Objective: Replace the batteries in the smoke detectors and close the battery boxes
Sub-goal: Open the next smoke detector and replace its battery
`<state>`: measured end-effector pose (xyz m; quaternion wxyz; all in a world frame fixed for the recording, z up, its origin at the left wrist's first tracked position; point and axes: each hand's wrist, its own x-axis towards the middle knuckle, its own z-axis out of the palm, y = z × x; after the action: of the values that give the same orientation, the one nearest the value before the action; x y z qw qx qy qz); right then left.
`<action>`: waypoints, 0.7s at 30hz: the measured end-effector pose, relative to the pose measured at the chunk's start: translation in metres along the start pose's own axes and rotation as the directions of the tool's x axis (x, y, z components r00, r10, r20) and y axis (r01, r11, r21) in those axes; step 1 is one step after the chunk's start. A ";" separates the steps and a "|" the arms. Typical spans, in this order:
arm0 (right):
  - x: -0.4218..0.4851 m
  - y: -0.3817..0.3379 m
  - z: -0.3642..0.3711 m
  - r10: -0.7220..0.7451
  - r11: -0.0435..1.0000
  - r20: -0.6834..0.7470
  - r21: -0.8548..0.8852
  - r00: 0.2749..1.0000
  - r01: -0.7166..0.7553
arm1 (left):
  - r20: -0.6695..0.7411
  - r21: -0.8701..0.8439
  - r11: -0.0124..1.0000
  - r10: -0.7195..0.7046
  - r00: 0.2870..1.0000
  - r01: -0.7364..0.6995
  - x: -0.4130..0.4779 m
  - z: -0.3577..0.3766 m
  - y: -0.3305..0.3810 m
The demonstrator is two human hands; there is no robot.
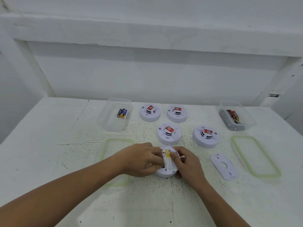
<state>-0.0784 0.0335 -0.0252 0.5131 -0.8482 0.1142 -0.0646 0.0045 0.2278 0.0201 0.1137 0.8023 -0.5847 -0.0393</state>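
A white smoke detector (168,164) lies upside down on the table, its label side up. My right hand (186,163) grips its right edge, thumb on the yellow label. My left hand (141,159) has its fingers curled over the detector's left side, where a battery's gold end (158,166) shows under them. The detached white back plate (223,166) lies to the right. Several more detectors stand upright behind, among them one (169,135) and another (205,136).
A clear tub (108,118) at the back left holds blue and black batteries (122,113). Another clear tub (246,117) at the back right holds red and black batteries (232,115). Two green-rimmed lids (255,156) (105,149) lie flat on the table. A wall ledge runs behind.
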 end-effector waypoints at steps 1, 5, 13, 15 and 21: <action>0.000 0.000 0.000 0.002 1.000 0.002 0.003 1.000 -0.002 | -0.001 -0.032 0.999 -0.011 1.000 0.011 -0.004 0.003 -0.001; -0.001 -0.001 0.000 0.011 1.000 0.001 0.007 1.000 -0.011 | -0.103 -0.148 0.987 -0.082 0.991 0.066 -0.014 0.018 -0.008; -0.002 0.006 0.001 -0.012 0.999 -0.015 -0.034 1.000 0.012 | -0.198 -0.616 0.752 -0.435 0.879 0.234 -0.003 0.012 0.000; -0.001 0.006 0.001 -0.009 0.999 -0.012 -0.032 1.000 0.009 | -0.237 -0.690 0.660 -0.595 0.768 0.298 -0.002 -0.005 -0.012; 0.001 0.009 0.003 0.016 1.000 -0.011 -0.027 1.000 -0.016 | -0.294 -0.646 0.465 -0.883 0.365 0.606 -0.005 -0.058 -0.119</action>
<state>-0.0778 0.0311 -0.0346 0.5015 -0.8538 0.1245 -0.0635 0.1251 0.2749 0.0490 0.4331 0.8993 -0.0458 0.0389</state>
